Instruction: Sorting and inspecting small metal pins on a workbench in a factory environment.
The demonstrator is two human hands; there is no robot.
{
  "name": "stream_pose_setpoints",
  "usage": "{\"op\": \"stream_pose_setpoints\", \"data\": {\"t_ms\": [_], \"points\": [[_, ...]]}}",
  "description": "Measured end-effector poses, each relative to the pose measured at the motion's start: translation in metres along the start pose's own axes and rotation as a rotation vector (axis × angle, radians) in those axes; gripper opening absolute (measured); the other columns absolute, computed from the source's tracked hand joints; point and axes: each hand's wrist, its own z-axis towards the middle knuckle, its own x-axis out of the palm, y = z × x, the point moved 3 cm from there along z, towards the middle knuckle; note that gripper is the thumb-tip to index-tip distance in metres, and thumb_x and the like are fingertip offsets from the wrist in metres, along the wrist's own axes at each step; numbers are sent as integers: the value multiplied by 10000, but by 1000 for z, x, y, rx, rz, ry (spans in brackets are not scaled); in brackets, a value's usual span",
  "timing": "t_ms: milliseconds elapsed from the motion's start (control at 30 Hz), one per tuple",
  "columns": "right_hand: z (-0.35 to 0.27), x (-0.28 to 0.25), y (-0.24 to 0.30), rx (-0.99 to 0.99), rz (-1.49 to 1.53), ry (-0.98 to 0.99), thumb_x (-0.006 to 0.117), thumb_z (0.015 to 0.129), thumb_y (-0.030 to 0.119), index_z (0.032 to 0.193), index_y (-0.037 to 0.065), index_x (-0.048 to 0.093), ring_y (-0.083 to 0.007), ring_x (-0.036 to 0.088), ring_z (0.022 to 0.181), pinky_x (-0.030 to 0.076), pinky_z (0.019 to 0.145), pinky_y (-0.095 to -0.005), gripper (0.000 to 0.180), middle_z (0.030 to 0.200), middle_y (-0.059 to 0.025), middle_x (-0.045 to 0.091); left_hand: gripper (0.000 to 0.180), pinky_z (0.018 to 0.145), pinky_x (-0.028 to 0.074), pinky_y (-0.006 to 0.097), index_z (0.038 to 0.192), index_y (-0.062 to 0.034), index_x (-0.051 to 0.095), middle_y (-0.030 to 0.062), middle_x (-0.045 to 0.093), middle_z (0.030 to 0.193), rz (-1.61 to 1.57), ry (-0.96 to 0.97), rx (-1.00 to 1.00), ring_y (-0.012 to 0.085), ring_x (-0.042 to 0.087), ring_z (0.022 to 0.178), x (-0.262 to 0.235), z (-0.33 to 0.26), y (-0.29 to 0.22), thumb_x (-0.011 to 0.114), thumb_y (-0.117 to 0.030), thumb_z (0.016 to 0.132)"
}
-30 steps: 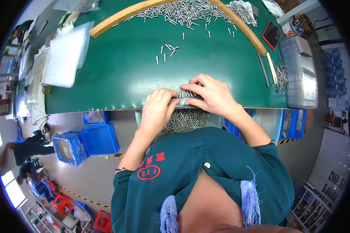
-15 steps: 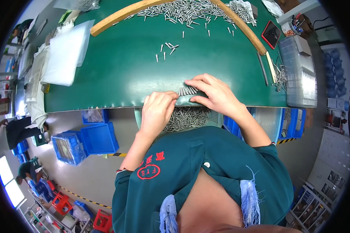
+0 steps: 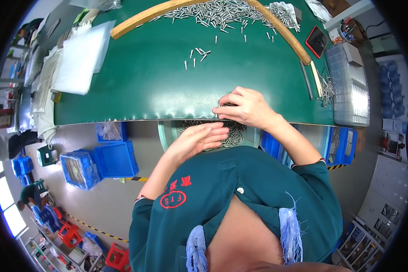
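A curved wooden strip (image 3: 204, 5) arcs across the far part of the green bench (image 3: 136, 86). Clear plastic sheets (image 3: 79, 59) lie at the left edge. A red-rimmed tablet (image 3: 317, 41) sits near the far right corner, with a clear ribbed tray (image 3: 349, 86) along the right edge. Blue crates (image 3: 99, 161) stand on the floor below the near edge.
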Motion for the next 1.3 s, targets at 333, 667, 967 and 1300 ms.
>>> {"op": "stream_pose_setpoints", "data": {"t_ms": [333,667,967,1300], "points": [[-14,-9,22,26,119,52,698,725,192,1002,180,694,-165,585,775,507,653,-285,277,939,32,624,378,1052,416,458,1251,143,418,287,507,1253,-321,137,-131,389,505,1204,5,29,3,448,-47,925],[-18,-11,29,397,285,133,634,803,74,1230,149,560,-249,603,936,514,767,-358,439,1029,-48,595,320,968,493,399,1197,72,495,237,580,1186,-248,6,-104,338,576,1130,12,28,7,489,-153,970],[-14,-15,31,582,662,111,634,835,80,1262,131,547,-199,582,809,493,714,-314,439,924,-58,578,338,945,493,329,1241,32,508,160,600,1179,259,24,15,238,596,1108,21,12,-14,443,-196,1000],[2,-31,34,632,745,78,655,826,64,1233,113,592,-97,497,693,444,620,-241,414,842,-11,523,362,923,505,324,1290,39,490,140,603,1176,376,-34,97,216,618,1064,34,-4,-37,452,-164,992]]}}
